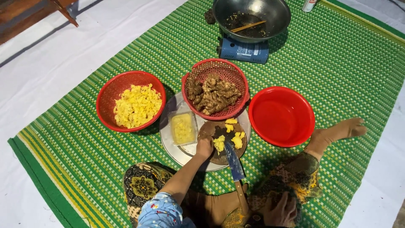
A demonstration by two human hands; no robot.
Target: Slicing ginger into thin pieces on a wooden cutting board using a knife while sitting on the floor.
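I sit on a green woven mat over white sheeting, with a round wooden board on a metal tray before me. My left hand pinches a yellow chunk on the board, beside the knife. My right hand rests on my lap, fingers loosely spread; red plastic bowls stand around.
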